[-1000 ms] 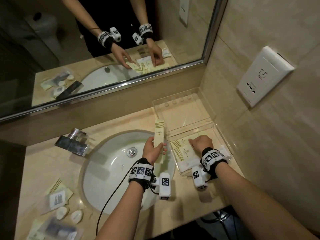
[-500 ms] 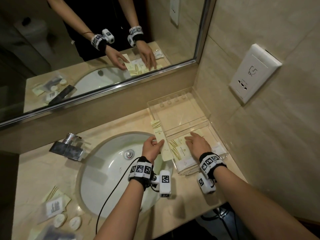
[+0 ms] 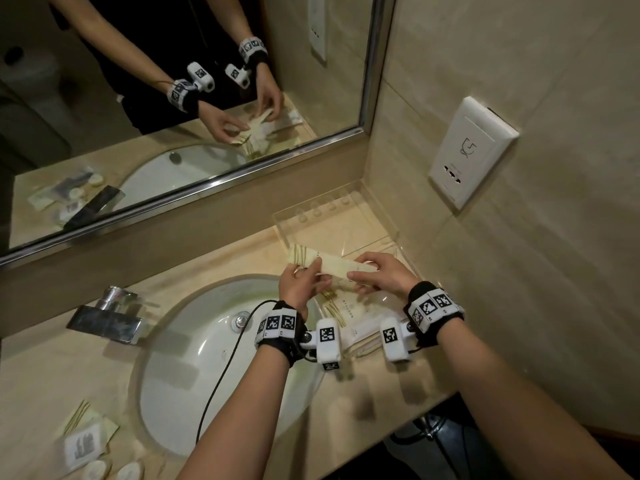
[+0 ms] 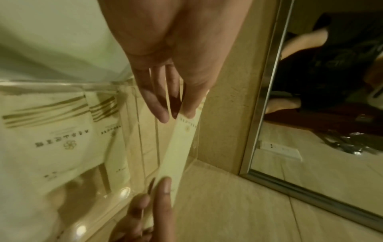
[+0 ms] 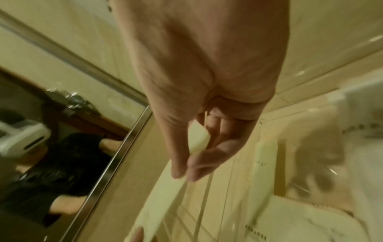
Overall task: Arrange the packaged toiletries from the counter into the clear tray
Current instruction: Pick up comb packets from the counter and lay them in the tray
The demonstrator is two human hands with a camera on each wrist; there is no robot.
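A long narrow cream packet (image 3: 332,265) hangs crosswise over the clear tray (image 3: 388,220) at the counter's back right corner. My left hand (image 3: 306,277) pinches its left part and my right hand (image 3: 363,277) pinches its right end. In the left wrist view the packet (image 4: 180,147) runs from my left hand (image 4: 178,116) down to the right hand's fingers (image 4: 163,196). In the right wrist view my right hand (image 5: 184,172) nips the packet (image 5: 157,204) between thumb and fingers. Flat cream packets (image 3: 343,310) lie in the tray's near compartment. The far compartment holds nothing.
The white sink basin (image 3: 207,358) and chrome faucet (image 3: 107,317) lie left of the tray. More packets (image 3: 83,441) and small round soaps (image 3: 97,469) sit on the counter's front left. A mirror (image 3: 173,98) runs along the back; a wall socket (image 3: 471,150) is on the right wall.
My left hand carried the long packet from upright beside the sink to crosswise over the tray. My right hand lifted off the packets in the tray and took the packet's other end.
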